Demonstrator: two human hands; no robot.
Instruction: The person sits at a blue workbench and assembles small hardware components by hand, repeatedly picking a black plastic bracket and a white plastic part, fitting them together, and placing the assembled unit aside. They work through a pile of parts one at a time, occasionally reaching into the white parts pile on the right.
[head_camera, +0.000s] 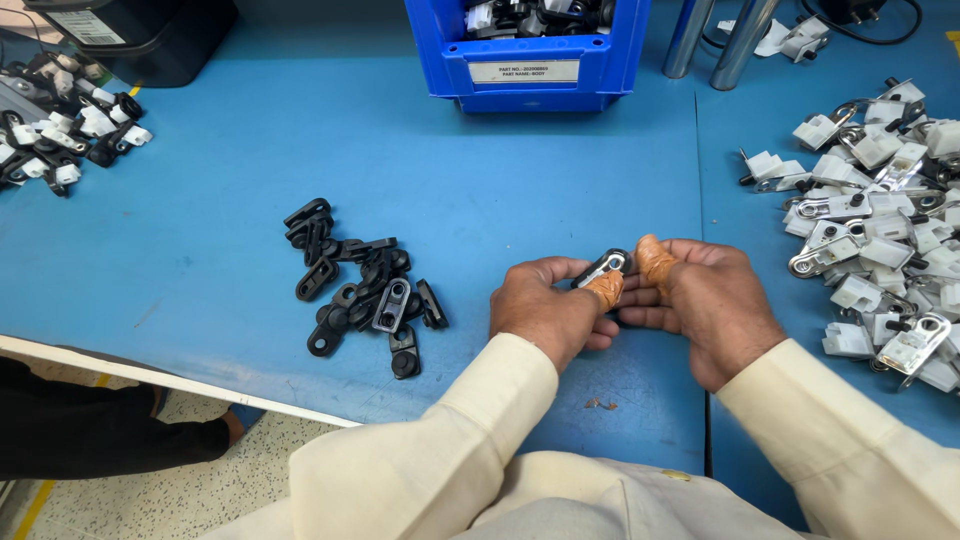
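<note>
Both thumbs, capped in orange covers, pinch a small black-and-metal clip (604, 266) between the left hand (545, 310) and right hand (710, 305), above the blue table (230, 200). Its long axis tilts up to the right. The blue bin (527, 60) behind holds similar black and white parts.

Blue bench (300, 130): black clips (365, 290), bin (525, 60).

I am seeing only a sliver of the small black and metal part (606, 266), since both sets of fingers (655, 262) are covering most of it. The blue bin (527, 50) and the black box (150, 35) are running off the top edge, and the pile of white and metal pieces (890, 220) is spilling past the right edge.
</note>
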